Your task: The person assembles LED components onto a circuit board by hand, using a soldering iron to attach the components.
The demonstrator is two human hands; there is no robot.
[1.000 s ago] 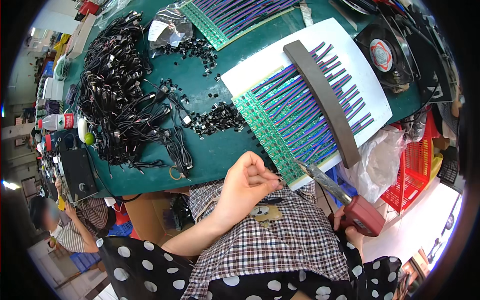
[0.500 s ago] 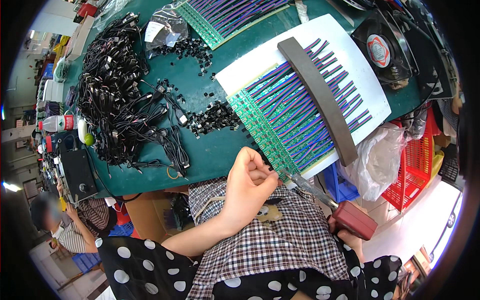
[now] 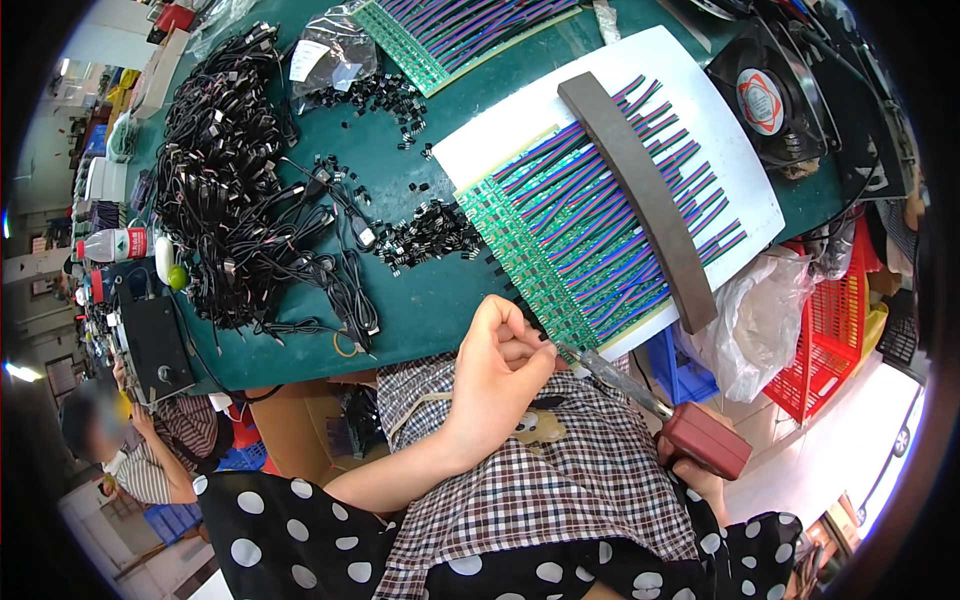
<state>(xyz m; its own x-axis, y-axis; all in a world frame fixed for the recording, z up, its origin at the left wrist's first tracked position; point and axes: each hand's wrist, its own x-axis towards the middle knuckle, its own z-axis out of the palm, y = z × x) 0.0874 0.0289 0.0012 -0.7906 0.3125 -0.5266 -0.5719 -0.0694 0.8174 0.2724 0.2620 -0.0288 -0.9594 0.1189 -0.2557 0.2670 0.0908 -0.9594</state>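
My left hand (image 3: 492, 385) is closed in a pinch at the near corner of a green circuit board panel (image 3: 520, 265); what its fingertips hold is too small to make out. My right hand (image 3: 700, 480) is wrapped round the dark red handle of a soldering iron (image 3: 706, 440). The iron's metal tip meets the panel's near corner, close beside my left fingertips. Rows of blue, red and black wires (image 3: 600, 240) run from the panel over a white sheet (image 3: 745, 195). Across them lies a curved dark bar (image 3: 640, 195). Small black connectors line the panel's left edge.
Loose black connectors (image 3: 425, 235) are heaped left of the panel, beside a large pile of black cables (image 3: 225, 180). A second wired panel (image 3: 415, 55) lies at the back. A fan (image 3: 765, 100) stands at the far right, above a red basket (image 3: 835, 330). Another person (image 3: 150, 455) sits at left.
Very little differs. The soldering iron's handle has shifted slightly left, its tip staying by my left fingertips. My left hand keeps its pinch in nearly the same place.
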